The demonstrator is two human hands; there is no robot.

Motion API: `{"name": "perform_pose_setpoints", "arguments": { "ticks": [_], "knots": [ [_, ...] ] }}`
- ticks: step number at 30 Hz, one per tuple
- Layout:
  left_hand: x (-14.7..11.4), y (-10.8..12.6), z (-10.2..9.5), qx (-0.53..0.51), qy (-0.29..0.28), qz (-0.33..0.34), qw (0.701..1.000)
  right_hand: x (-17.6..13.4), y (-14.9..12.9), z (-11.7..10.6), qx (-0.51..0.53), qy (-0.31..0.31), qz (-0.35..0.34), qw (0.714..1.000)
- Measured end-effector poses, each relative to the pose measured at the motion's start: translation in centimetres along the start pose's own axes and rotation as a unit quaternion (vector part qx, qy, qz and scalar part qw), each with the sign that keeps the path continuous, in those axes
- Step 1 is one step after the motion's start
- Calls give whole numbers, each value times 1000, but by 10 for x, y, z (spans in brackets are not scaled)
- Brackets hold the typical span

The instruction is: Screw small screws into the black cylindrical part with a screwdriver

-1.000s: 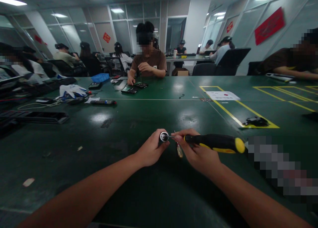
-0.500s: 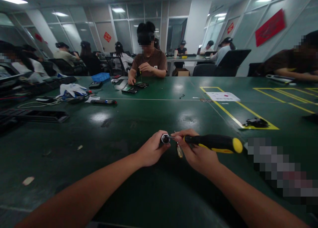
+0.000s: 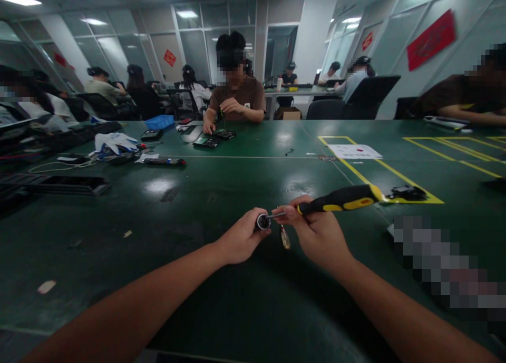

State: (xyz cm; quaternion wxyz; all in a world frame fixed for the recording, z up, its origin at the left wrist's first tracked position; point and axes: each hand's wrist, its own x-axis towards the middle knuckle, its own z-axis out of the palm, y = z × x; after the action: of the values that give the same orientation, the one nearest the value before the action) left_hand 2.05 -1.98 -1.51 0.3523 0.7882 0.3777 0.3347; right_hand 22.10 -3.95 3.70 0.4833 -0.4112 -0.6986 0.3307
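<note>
My left hand [image 3: 242, 238] is closed around a small round cylinder [image 3: 263, 222], its pale-rimmed, dark open end facing me. What the rest of the cylinder looks like is hidden by the fingers. Between the fingers of my right hand [image 3: 316, 231] is a black-and-yellow screwdriver [image 3: 340, 199], gripped by its shaft and the front of its handle. The shaft points left, and its tip is at the cylinder's rim; whether it goes inside I cannot tell. Just below and left of my right hand, a small screwdriver with a clear yellowish handle [image 3: 285, 238] lies on the green table [image 3: 205, 289].
A pixelated long object [image 3: 443, 263] lies at the right. Farther off are black parts [image 3: 407, 193] in a yellow-taped frame, a white paper [image 3: 356, 151], a dark pen-like tool [image 3: 164, 162], gloves [image 3: 115, 143] and a blue basket [image 3: 160, 122]. A co-worker [image 3: 237, 97] sits opposite.
The handle end of the black-and-yellow screwdriver has swung up and away from me, tilting the tool. My right hand has turned with it, while my left hand stays almost in place.
</note>
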Motion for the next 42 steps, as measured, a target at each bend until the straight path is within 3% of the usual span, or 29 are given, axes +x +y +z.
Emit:
{"name": "perform_pose_setpoints", "arguments": {
  "ticks": [7,23,26,31,37,42],
  "knots": [
    [0,2,-1,3,4,0,1000,2,0,2,74,6,25,997],
    [0,6,-2,7,-10,-12,1000,5,0,-4,93,-19,35,995],
    [-1,4,-2,2,-9,-13,1000,4,-3,-6,50,-28,10,998],
    [-1,0,-2,-15,-18,-2,1000,-1,-8,-10,-115,-57,-70,989],
    [0,-3,-2,-32,-4,1,999,-2,-8,-13,-120,-92,-85,985],
    [-1,-2,-3,-26,2,-4,1000,0,-10,-12,-105,-48,-52,992]
  ]
}}
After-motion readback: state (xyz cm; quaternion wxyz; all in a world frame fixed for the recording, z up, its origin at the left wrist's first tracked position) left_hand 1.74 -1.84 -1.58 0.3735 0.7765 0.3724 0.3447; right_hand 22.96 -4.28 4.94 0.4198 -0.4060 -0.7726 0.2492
